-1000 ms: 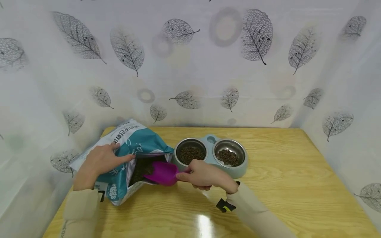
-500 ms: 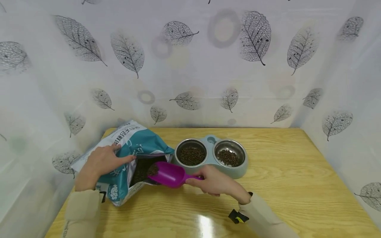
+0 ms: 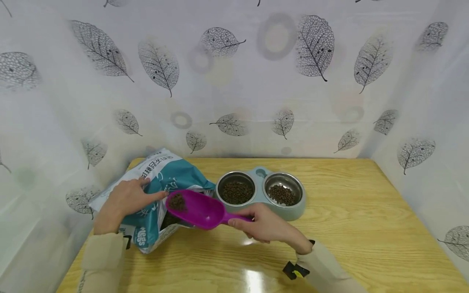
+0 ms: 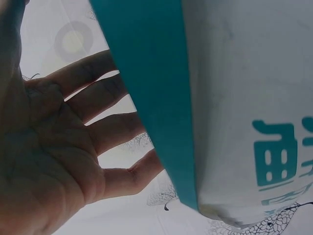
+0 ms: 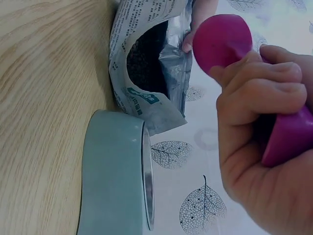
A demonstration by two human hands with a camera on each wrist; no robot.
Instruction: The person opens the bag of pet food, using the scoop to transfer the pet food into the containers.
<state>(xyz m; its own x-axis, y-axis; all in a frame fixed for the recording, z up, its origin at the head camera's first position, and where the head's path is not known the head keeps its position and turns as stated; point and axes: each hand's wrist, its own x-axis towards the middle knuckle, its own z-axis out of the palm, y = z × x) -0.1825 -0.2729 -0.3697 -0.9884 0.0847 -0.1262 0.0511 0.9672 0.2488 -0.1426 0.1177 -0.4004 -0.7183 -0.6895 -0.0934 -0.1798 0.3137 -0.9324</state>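
My right hand [image 3: 261,224] grips the handle of a magenta scoop [image 3: 205,211], its fingers curled round it in the right wrist view. A small heap of brown kibble [image 3: 177,202] lies at the scoop's front end. The scoop is held above the mouth of a teal and white pet food bag [image 3: 179,173], hiding part of the opening. Dark kibble [image 5: 144,56] shows inside the bag in the right wrist view. My left hand [image 3: 126,200] rests on the bag's upper side, thumb near its mouth; in the left wrist view its fingers [image 4: 115,129] lie fairly straight against the bag.
Right of the bag stands a pale blue double feeder [image 3: 259,191] with two metal bowls. Kibble lies in the left bowl [image 3: 236,173] and the right bowl [image 3: 282,175]. Everything stands on a wooden table [image 3: 348,211], with a leaf-patterned curtain [image 3: 234,81] behind it.
The scoop has come up out of the bag's mouth with kibble in it and turned more level. My right hand has shifted slightly right. My left hand stays on the bag.
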